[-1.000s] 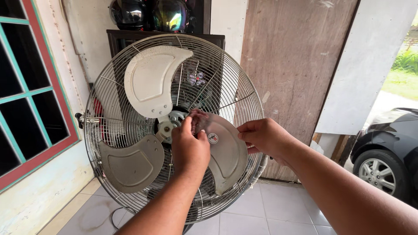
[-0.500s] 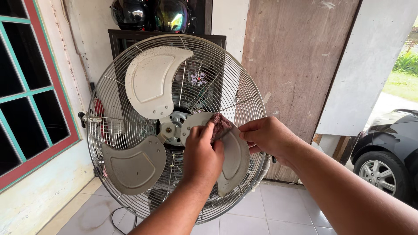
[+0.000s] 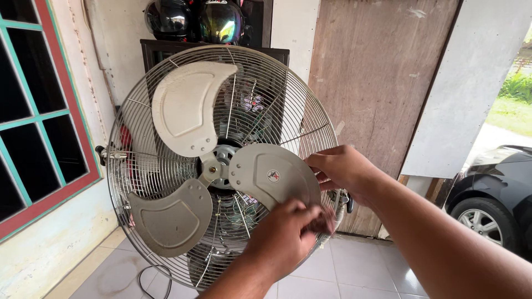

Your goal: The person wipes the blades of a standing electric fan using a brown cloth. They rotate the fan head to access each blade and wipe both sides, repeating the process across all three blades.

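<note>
Sliding down from near the hub, the left hand [image 3: 288,235] now presses a dark cloth [image 3: 323,221] (mostly hidden, apparently pinched in closed fingers) at the fan blade [image 3: 274,177] tip; the right hand [image 3: 341,169] grips that blade's edge.

Covered porch or carport of a home, open to the outdoors on the right. Shown by pale floor tiles [image 3: 327,277], a plastered wall with a window [image 3: 33,111] framed in red and teal, a weathered plywood board [image 3: 377,83] leaning upright, motorcycle helmets [image 3: 194,19] stored on top of a dark cabinet [image 3: 160,52], a parked black car [image 3: 493,188] at the open side, and grass [image 3: 512,105] beyond.
</note>
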